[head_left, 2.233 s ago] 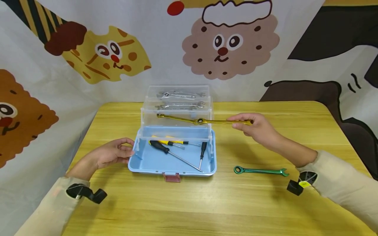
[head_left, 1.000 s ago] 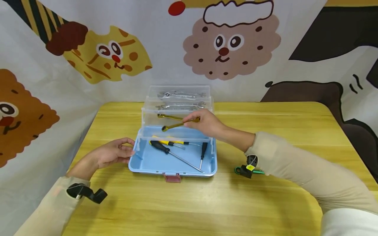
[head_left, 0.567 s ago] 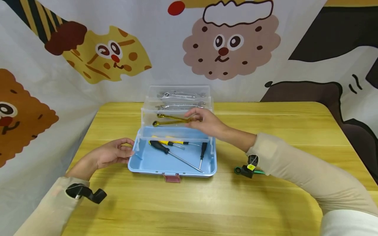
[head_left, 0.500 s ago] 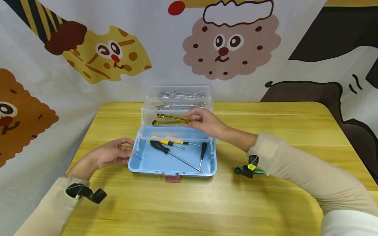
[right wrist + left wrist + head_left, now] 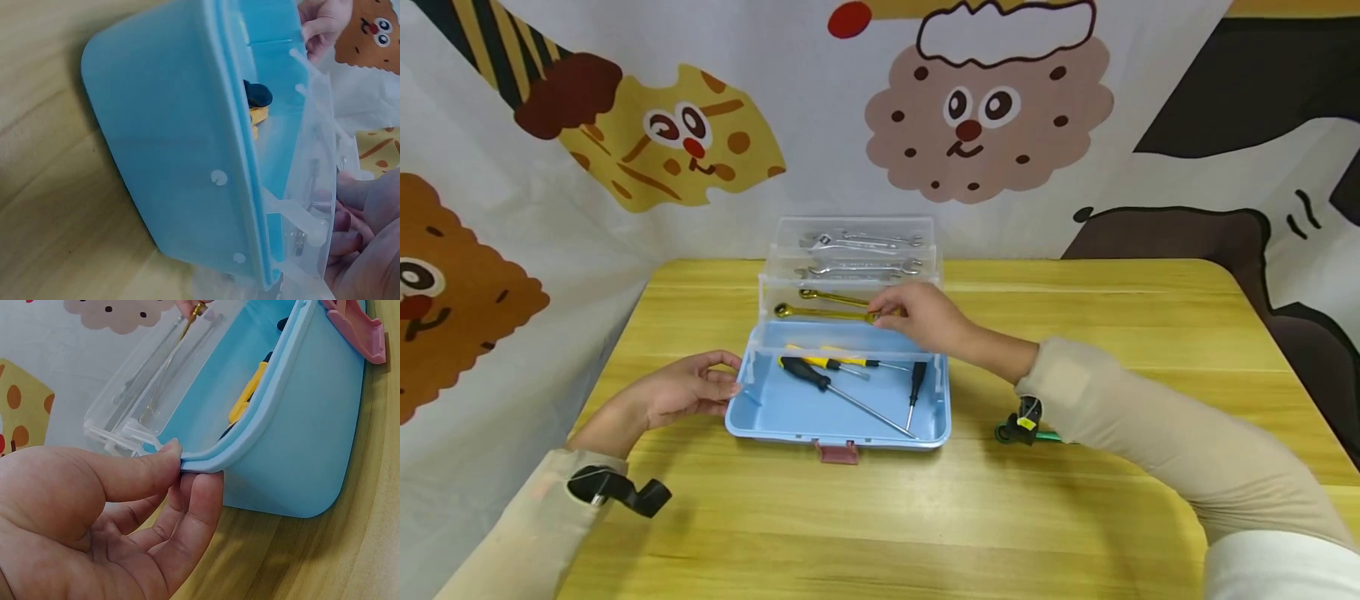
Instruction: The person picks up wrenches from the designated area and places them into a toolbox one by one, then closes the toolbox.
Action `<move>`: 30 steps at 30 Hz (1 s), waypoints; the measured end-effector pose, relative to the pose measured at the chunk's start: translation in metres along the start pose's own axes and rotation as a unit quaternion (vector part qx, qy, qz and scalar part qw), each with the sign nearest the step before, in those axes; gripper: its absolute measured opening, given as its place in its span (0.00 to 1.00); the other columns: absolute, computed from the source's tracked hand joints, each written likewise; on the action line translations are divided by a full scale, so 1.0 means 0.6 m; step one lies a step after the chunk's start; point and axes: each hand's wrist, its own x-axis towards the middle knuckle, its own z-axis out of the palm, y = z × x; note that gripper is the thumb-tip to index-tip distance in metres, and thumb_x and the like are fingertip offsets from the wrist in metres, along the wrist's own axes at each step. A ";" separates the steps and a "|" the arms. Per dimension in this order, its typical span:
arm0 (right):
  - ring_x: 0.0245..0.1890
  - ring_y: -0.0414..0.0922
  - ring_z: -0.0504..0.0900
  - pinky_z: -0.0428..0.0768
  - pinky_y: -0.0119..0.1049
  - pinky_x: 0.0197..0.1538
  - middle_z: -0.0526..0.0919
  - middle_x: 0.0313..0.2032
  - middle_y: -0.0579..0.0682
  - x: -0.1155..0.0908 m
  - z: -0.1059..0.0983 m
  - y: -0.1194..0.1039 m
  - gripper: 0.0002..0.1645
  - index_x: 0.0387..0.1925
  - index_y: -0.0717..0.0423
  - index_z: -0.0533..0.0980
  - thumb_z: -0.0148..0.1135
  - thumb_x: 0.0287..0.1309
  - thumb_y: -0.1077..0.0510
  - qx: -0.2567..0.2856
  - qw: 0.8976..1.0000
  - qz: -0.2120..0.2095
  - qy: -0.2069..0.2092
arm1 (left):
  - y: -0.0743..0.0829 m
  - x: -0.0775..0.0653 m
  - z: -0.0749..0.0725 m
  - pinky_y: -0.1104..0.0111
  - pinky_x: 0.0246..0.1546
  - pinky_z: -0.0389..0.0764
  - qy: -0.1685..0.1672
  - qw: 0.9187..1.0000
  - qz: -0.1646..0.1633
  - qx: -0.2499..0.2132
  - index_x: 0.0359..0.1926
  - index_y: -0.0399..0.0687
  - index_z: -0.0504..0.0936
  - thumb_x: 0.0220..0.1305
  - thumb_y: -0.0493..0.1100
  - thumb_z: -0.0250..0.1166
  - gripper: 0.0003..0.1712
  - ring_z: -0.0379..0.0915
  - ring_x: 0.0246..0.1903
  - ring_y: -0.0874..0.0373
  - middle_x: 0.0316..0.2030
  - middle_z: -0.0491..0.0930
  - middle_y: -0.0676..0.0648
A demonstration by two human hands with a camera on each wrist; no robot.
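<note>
The left hand point(image 5: 692, 388) pinches the left rim of a blue toolbox point(image 5: 775, 410), thumb over the edge and fingers beneath in the left wrist view. My right hand point(image 5: 921, 315) is at the right part of the lowest clear tray point(image 5: 763, 300) and pinches the right end of a gold ratcheting wrench point(image 5: 823, 313). That wrench lies nearly level along the tray; its far right end is hidden by the fingers. Just behind it is a second gold wrench point(image 5: 831, 297), partly covered by the same hand.
Silver wrenches point(image 5: 865, 268) fill the two upper clear trays. Screwdrivers with yellow and black handles point(image 5: 803, 371) lie in the toolbox, whose pink latch point(image 5: 838, 454) faces front. A green wrench point(image 5: 1052, 436) on the wooden table point(image 5: 880, 525) is partly hidden by the right wrist camera.
My right hand has carried the gold wrench leftward from beside the toolbox and lowered it toward the lowest clear tray, levelling it. The left hand has stayed on the rim.
</note>
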 end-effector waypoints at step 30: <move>0.40 0.46 0.81 0.81 0.39 0.45 0.86 0.41 0.51 -0.009 -0.025 -0.019 0.15 0.54 0.63 0.82 0.63 0.67 0.64 -0.006 0.998 -0.012 -0.058 | -0.001 0.001 -0.001 0.65 0.42 0.84 -0.004 1.000 -0.002 0.000 0.55 0.40 0.66 0.75 0.32 0.58 0.13 0.82 0.38 0.57 0.37 0.81 0.49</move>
